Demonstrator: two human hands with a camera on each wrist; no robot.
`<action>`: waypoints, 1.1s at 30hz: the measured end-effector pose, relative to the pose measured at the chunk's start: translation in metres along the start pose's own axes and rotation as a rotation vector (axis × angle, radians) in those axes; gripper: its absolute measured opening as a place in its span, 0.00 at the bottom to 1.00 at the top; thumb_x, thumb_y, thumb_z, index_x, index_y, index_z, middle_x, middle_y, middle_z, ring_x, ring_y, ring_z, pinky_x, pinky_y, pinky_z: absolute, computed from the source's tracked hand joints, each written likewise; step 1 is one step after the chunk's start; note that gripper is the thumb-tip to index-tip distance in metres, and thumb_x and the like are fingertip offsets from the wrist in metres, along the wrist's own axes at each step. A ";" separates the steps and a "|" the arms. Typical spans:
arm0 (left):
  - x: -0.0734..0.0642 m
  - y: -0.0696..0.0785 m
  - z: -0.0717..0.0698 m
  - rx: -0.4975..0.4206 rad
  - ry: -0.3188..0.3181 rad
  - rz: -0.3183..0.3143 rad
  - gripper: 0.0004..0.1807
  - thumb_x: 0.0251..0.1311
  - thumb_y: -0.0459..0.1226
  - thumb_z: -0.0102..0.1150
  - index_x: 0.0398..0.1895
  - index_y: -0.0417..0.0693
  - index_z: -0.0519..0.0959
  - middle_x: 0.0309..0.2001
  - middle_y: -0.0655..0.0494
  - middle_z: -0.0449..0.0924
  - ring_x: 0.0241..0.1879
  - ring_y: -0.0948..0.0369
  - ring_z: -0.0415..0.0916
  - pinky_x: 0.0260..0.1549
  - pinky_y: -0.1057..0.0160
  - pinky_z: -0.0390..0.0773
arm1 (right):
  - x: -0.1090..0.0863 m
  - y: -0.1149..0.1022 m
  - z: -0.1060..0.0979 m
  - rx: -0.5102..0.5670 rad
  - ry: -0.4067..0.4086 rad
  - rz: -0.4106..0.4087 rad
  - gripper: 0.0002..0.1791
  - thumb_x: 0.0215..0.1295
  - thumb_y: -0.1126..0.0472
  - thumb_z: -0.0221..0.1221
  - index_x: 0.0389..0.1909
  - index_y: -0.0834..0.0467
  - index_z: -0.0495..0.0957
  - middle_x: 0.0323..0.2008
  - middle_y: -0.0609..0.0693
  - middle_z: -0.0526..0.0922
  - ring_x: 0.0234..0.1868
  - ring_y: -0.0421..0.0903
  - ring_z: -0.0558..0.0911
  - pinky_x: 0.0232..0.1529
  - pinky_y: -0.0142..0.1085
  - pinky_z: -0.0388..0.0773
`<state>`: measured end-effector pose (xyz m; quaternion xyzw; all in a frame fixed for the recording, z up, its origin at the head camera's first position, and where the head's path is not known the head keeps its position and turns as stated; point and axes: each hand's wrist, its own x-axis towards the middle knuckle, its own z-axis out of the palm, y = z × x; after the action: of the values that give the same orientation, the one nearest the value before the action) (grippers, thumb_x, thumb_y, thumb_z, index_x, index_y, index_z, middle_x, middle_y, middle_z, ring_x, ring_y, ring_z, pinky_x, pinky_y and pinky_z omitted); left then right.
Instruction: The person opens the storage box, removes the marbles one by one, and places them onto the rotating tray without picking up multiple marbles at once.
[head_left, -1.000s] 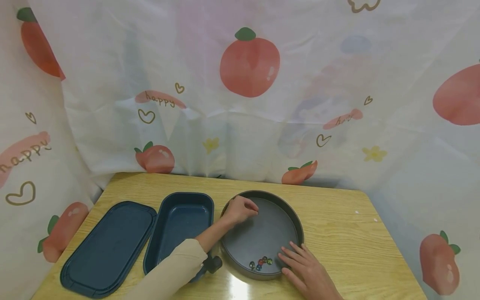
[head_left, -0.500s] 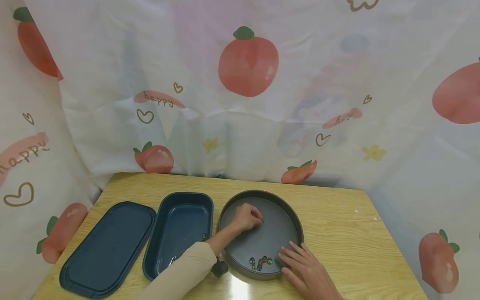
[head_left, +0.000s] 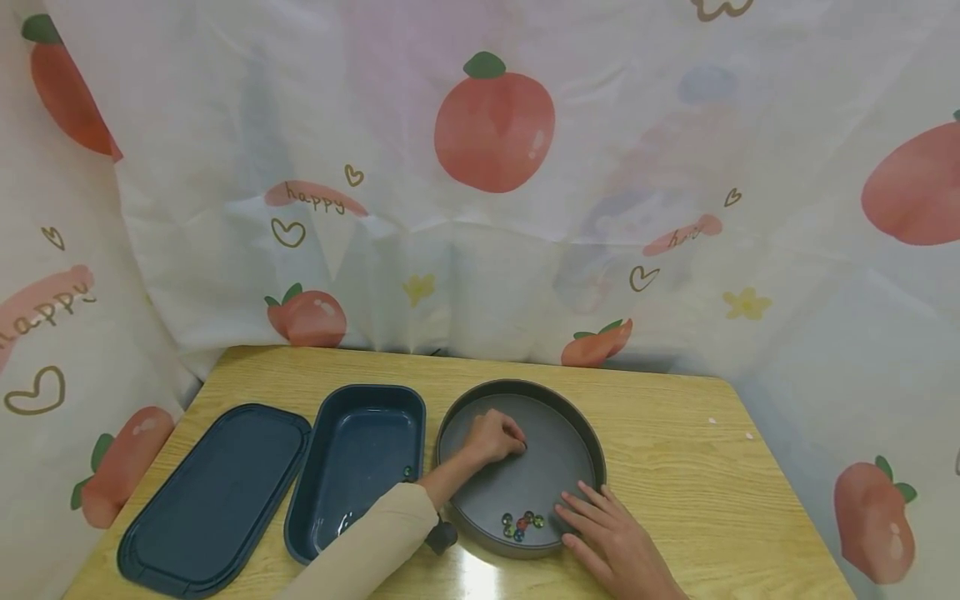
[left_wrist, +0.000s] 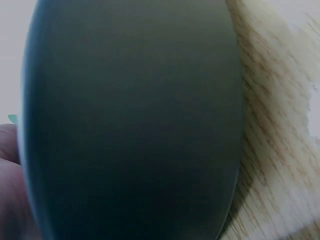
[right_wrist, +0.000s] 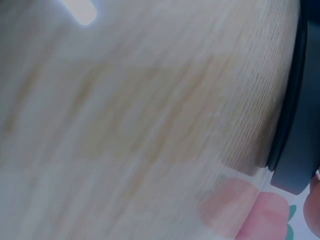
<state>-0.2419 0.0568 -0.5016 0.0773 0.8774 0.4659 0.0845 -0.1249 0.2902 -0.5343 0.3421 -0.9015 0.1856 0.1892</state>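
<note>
My left hand (head_left: pixel 495 436) reaches into a round dark grey pan (head_left: pixel 592 433), its fingertips pinched together low over the floor. A small dark marble (head_left: pixel 524 447) shows at those fingertips, mostly hidden. Several coloured glass marbles (head_left: pixel 521 525) lie grouped at the pan's near side. With fingers spread and straight, my right hand (head_left: pixel 618 537) rests at the pan's near right rim. The left wrist view is filled by the pan's curved wall (left_wrist: pixel 135 120), with part of the hand (left_wrist: pixel 17 200) at the left edge. In the right wrist view, a dark curved wall (right_wrist: pixel 300 135) stands at the right.
Left of the pan stands a deep dark blue rectangular container (head_left: pixel 326 433) with a greenish marble (head_left: pixel 407 472) inside. A matching flat lid (head_left: pixel 217 496) lies beside it. A printed curtain (head_left: pixel 495 275) hangs behind the wooden table (head_left: pixel 675 467).
My left hand has moved from the pan's left rim toward its middle. One more marble now lies in the near group. The marble in the blue container has come into sight. The right hand stays put.
</note>
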 end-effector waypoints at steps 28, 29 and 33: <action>-0.010 0.014 -0.049 -0.166 -0.048 0.056 0.04 0.59 0.33 0.69 0.37 0.42 0.88 0.34 0.57 0.85 0.35 0.60 0.79 0.34 0.61 0.78 | 0.001 0.000 0.000 0.000 -0.014 0.001 0.22 0.60 0.53 0.69 0.56 0.52 0.84 0.59 0.47 0.81 0.64 0.52 0.75 0.73 0.31 0.42; -0.012 0.014 -0.054 -0.182 -0.055 0.052 0.06 0.60 0.34 0.69 0.38 0.42 0.87 0.35 0.57 0.85 0.36 0.60 0.80 0.35 0.61 0.79 | 0.001 0.000 0.000 0.000 -0.012 0.000 0.22 0.60 0.53 0.69 0.56 0.52 0.84 0.59 0.46 0.81 0.64 0.52 0.75 0.73 0.31 0.42; -0.017 0.011 -0.079 -0.265 -0.069 0.027 0.09 0.62 0.34 0.67 0.43 0.41 0.86 0.38 0.54 0.85 0.40 0.51 0.82 0.40 0.53 0.81 | 0.001 0.000 0.001 -0.007 -0.004 -0.006 0.22 0.60 0.53 0.69 0.56 0.52 0.84 0.59 0.46 0.81 0.64 0.52 0.75 0.73 0.32 0.43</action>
<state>-0.2421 -0.0045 -0.4479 0.0930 0.8035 0.5760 0.1179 -0.1256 0.2896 -0.5345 0.3444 -0.9016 0.1810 0.1890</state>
